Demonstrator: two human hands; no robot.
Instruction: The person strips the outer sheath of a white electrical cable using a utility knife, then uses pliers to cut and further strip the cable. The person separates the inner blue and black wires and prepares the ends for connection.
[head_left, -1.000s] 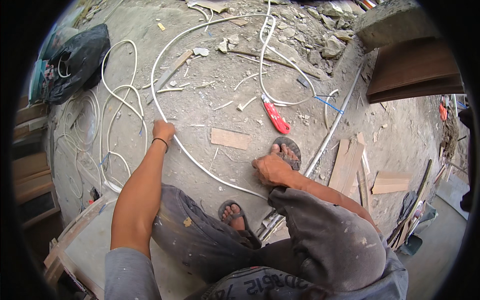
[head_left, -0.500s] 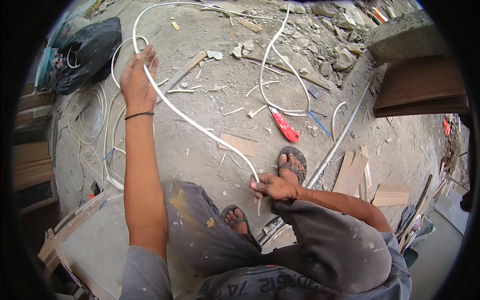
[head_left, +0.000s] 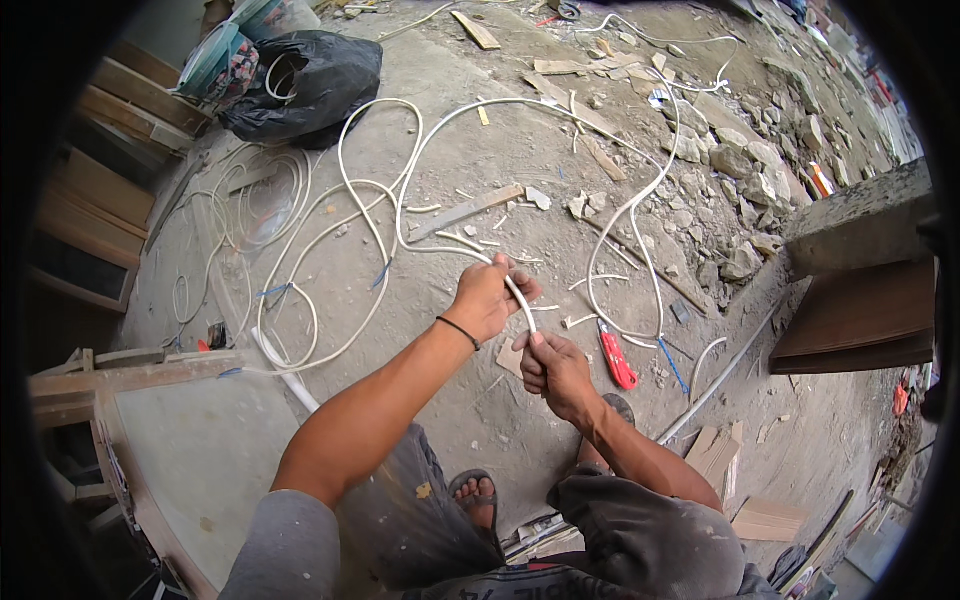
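Gripping the white cable (head_left: 430, 225) in both fists above the dusty concrete floor (head_left: 430, 140): left hand (head_left: 487, 298) is closing higher up, right hand (head_left: 552, 368) is pinching the end. Judging: straightening or feeding step; next calls for sliding grip along cable's slack loops.

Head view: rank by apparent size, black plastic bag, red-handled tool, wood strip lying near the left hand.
1. black plastic bag, clearly largest, though it lies farthest from the camera.
2. wood strip, long but thin.
3. red-handled tool, shortest, though the gap to the strip is modest and the fisheye bends lengths.
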